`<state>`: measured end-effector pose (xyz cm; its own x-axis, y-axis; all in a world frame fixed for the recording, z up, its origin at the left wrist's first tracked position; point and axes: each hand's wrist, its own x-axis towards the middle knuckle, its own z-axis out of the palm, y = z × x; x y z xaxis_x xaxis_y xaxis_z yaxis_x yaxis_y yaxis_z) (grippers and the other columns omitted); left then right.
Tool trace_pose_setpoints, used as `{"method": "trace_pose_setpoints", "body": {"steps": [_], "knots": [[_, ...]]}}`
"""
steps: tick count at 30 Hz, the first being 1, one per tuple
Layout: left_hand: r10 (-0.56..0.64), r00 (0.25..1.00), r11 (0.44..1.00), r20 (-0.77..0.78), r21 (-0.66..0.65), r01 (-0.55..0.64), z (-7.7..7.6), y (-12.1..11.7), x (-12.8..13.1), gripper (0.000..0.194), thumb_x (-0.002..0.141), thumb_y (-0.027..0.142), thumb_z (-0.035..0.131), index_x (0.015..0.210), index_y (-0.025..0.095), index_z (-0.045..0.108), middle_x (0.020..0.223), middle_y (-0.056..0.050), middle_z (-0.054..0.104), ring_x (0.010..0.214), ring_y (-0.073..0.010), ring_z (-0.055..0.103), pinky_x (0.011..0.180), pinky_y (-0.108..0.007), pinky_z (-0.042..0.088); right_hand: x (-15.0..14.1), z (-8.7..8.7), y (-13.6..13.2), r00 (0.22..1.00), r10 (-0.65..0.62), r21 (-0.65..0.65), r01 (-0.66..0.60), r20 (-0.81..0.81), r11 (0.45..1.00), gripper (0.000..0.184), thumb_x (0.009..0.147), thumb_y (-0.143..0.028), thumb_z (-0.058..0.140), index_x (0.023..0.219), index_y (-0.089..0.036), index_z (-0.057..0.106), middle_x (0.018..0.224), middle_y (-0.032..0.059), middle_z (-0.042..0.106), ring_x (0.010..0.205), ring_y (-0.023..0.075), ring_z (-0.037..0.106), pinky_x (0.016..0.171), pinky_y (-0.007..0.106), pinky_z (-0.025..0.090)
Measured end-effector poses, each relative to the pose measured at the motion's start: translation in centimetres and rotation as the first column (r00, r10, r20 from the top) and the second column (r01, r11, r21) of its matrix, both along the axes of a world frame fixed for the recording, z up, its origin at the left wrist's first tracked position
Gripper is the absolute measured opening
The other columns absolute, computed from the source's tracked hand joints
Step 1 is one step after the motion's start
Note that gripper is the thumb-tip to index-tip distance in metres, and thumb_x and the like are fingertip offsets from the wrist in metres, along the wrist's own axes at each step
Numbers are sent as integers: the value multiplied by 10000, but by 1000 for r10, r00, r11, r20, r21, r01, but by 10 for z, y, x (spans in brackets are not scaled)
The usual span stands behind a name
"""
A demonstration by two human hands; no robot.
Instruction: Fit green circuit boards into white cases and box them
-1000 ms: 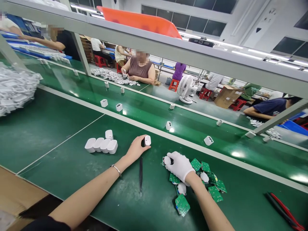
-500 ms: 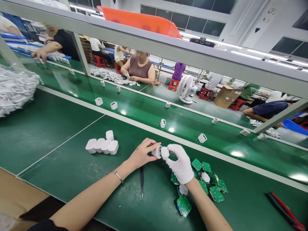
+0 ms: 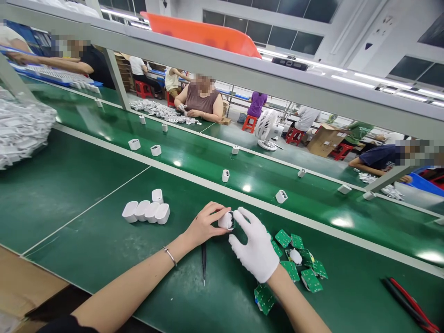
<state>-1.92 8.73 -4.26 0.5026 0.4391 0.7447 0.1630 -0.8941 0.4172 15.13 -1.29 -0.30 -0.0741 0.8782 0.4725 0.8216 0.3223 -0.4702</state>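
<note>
My bare left hand (image 3: 204, 223) grips a white plastic charger housing (image 3: 225, 221) between thumb and fingers, its mouth turned to the right. A circuit board with a white blob sits at least partly inside that mouth. My right hand (image 3: 255, 245), in a white glove, has its thumb and fingers apart; its fingertips are at the housing's open end, and whether they touch it I cannot tell. Behind and right of the glove lie several green circuit boards (image 3: 311, 280), some partly covered by it. Black tweezers (image 3: 204, 263) lie below my left hand.
Several white housings (image 3: 151, 212) stand on the bench to the left. Beyond the pale strip, a green conveyor (image 3: 194, 163) carries scattered white housings. Red-and-black pliers (image 3: 409, 300) lie at right; a white heap (image 3: 24, 129) is at far left. Co-workers sit across the line.
My left hand moved right with the housing and turned its mouth rightward. My right hand brought a circuit board from the pile to it, then spread its fingers. Conveyor pieces shifted left.
</note>
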Motion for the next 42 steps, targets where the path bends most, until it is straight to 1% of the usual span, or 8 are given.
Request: {"method": "trace_pose_setpoints", "body": {"steps": [6,10,13,19,25,36,40,42], "knots": [[-82,991,994,102,87,73,0,-7,5,517,793,268,710,1270,193,524,1031,-102,612,926,-219,567,809,-383,500,-1,-8,8,761,-29,-242,-169,-648,956,580,866,-461,537,1374,-203,429,1299,109,537,1087,249,583,909,428,515],[-141,984,988,105,82,133,-4,-8,8,545,811,325,694,1300,183,497,1068,-122,626,965,-233,581,842,-409,508,-7,-18,12,685,-100,-307,-188,-722,933,538,805,-479,598,1250,-181,561,1075,79,665,999,261,616,837,423,541],[-164,981,986,104,13,163,-3,-10,8,519,826,346,673,1291,185,508,1088,-127,629,986,-235,583,852,-407,509,-7,-13,7,690,-103,-335,-211,-717,918,630,810,-475,596,1353,-183,463,961,61,689,858,235,647,778,408,556],[-159,978,985,138,-40,166,4,-14,8,539,804,346,688,1292,200,512,1118,-115,627,1029,-237,577,886,-394,494,-11,-2,3,482,-17,-192,-315,-876,929,574,808,-510,624,1294,-217,536,1202,89,612,1029,262,613,866,433,536],[-204,974,979,102,11,204,3,-15,9,555,837,320,660,1342,204,462,1159,-124,615,1046,-233,560,906,-400,470,-18,-1,5,546,-164,-280,-135,-821,950,534,707,-518,702,1115,-175,674,1117,85,659,1035,293,612,945,459,492],[0,1000,982,-13,-187,-2,10,-30,14,675,713,326,771,1322,207,504,1069,-72,632,903,-204,547,836,-367,483,-20,-7,12,596,-188,-365,-190,-781,912,594,669,-531,703,1123,-154,637,1062,106,671,986,291,628,822,398,557],[336,898,926,-283,-76,-370,27,-13,-3,687,645,528,768,1222,207,577,1230,-125,569,1101,-332,477,918,-506,399,17,-15,35,833,-337,-512,77,-439,856,527,731,-536,602,1094,-156,646,957,73,696,842,246,669,721,339,563],[656,663,716,-360,20,-698,36,4,-24,551,732,444,707,1190,162,585,1291,-184,509,1162,-403,416,909,-550,354,55,-12,52,854,-459,-538,273,-246,798,448,817,-534,510,1007,-163,671,844,62,695,742,223,669,674,311,541]]}}
